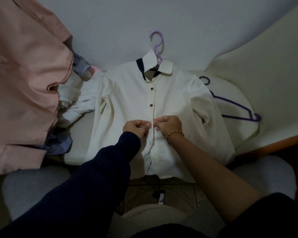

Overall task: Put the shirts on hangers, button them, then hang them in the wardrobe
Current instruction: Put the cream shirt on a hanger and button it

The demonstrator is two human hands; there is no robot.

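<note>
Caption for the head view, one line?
Left hand and right hand pinch the placket of a cream shirt on a lilac hanger, mid-buttoning.

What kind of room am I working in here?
Probably a home bedroom: a cream button-up shirt on a lilac plastic hanger lies on a cream mattress-like pad against a plain wall, more shirts heaped at left, patterned floor tiles below.
</note>
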